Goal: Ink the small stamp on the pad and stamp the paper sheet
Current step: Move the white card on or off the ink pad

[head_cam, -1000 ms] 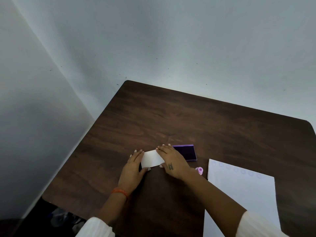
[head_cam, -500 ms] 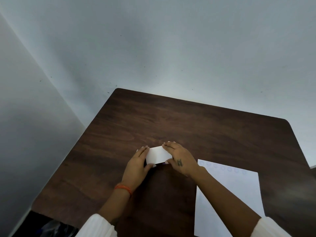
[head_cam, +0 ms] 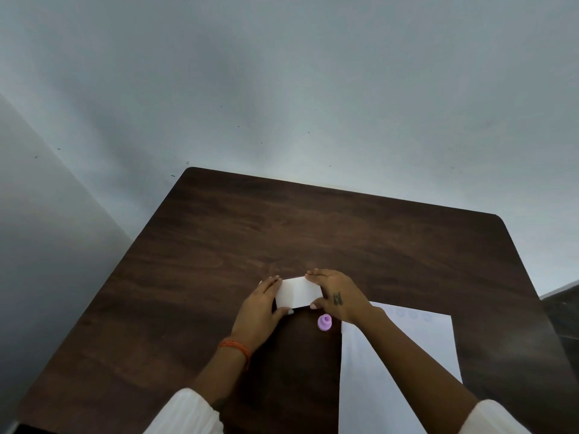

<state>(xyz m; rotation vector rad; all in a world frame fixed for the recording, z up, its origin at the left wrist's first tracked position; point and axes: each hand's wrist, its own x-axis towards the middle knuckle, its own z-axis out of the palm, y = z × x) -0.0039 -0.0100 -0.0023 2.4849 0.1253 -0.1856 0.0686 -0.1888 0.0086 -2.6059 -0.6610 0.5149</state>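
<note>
A white rectangular lid (head_cam: 297, 292) lies on the dark wooden table (head_cam: 313, 233). My left hand (head_cam: 260, 311) grips its left end and my right hand (head_cam: 336, 296) grips its right end, fingers over the top edge and thumbs at the near edge. The purple ink pad is out of sight, either under the lid or behind my right hand. The small lilac stamp (head_cam: 324, 322) stands upright just near of the lid, beside my right wrist. The white paper sheet (head_cam: 416, 349) lies to the right, with a faint row of round marks along its far edge, partly under my right forearm.
Grey walls close in behind and to the left of the table. The table's rounded far corners and right edge (head_cam: 529, 277) are in view. An orange band (head_cam: 236, 347) circles my left wrist.
The white lid has slid right, to where the open purple pad lay, and the pad no longer shows. The view has tilted up and shifted, and the stamp shows fully.
</note>
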